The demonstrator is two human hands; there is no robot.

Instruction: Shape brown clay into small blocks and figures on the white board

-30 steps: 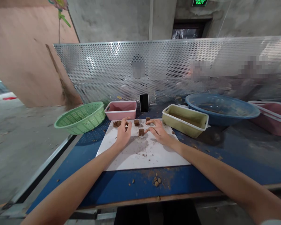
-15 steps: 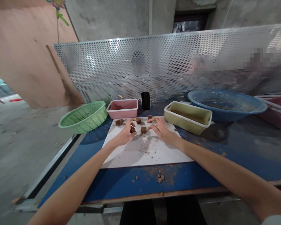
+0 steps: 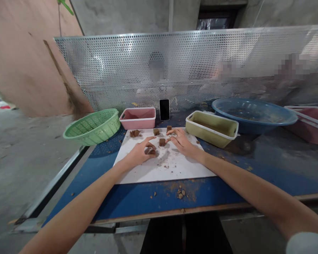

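Observation:
My left hand is curled over the left half of a white board, with a dark brown lump partly hidden between its fingers and thumb. Fingers spread, my right hand rests over the board's right side. One of its fingertips is beside a small brown block, and others are close to a block farther back. Another brown block stands near the back edge. To its left lies an uneven brown clump. Crumbs dot the board.
Behind the board are a pink basket, an upright phone and a metal mesh screen. A green basket is left; an olive tub and blue basin are right. Small stones lie in front.
My left hand has drawn slightly toward me with the lump, away from the middle block. My right hand has hardly moved over the board. The camera view has shifted slightly.

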